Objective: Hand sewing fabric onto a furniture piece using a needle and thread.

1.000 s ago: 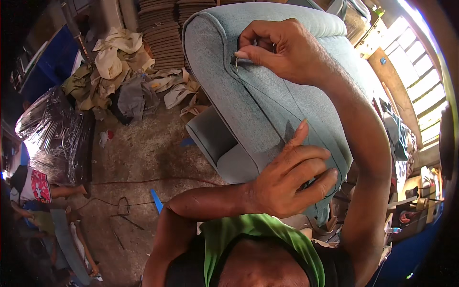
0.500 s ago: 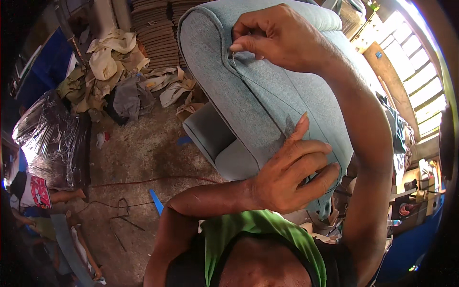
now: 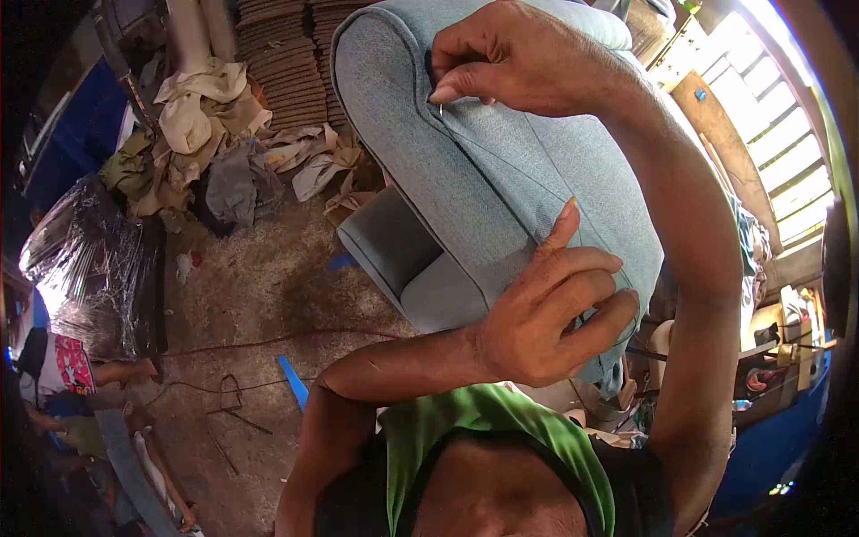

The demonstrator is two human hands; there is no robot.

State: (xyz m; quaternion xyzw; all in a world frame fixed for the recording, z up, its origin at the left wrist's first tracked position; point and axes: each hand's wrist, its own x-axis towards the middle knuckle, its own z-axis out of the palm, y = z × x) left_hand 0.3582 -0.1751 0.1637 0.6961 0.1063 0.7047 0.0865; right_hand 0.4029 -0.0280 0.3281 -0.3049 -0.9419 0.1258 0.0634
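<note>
A curved needle [image 3: 440,111] is pinched between the thumb and fingers of my right hand [image 3: 514,63], at the piped seam near the top of a blue-grey upholstered furniture arm [image 3: 429,188]. A thin thread [image 3: 510,164] runs slantwise over the fabric from the seam toward my left thumb. Lower down, my left hand [image 3: 559,313] lies against the fabric, its thumb stretched upward and its fingers loosely bent and apart. Whether the thread touches the left thumb or passes behind it is hard to make out. The needle's tip is not distinguishable.
Crumpled cloth scraps [image 3: 255,179] lie on the floor beyond, by stacked brown sheets [image 3: 282,67]. A plastic-wrapped item [image 3: 98,268] stands at the left, near another person's leg [image 3: 125,369]. A cable [image 3: 268,344] crosses the floor. A barred window [image 3: 778,125] is at the right.
The view has shifted slightly. My right hand keeps its pinch on the needle at the seam, and my left thumb now sits closer to the thread.
</note>
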